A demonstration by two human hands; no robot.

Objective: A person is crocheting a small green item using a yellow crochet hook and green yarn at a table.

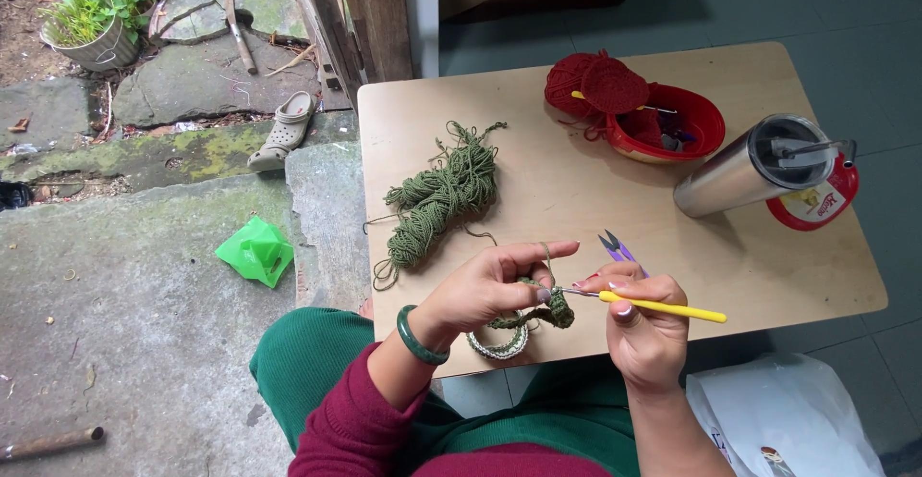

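Pinching the small green crochet piece (549, 312) just above the table's (768, 275) near edge, my left hand (490, 290) risks losing the loop; my right hand (642, 328), fingers closed around the yellow crochet hook (663, 308), could split the strand if the yarn skein (437, 198) snags

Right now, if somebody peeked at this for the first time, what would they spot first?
Probably the two hands at the table's near edge: the right hand holds a yellow crochet hook and the left hand pinches a small green crochet piece. Behind them lies a tangled bundle of green yarn. At the far side sits a bright red bowl with red yarn.
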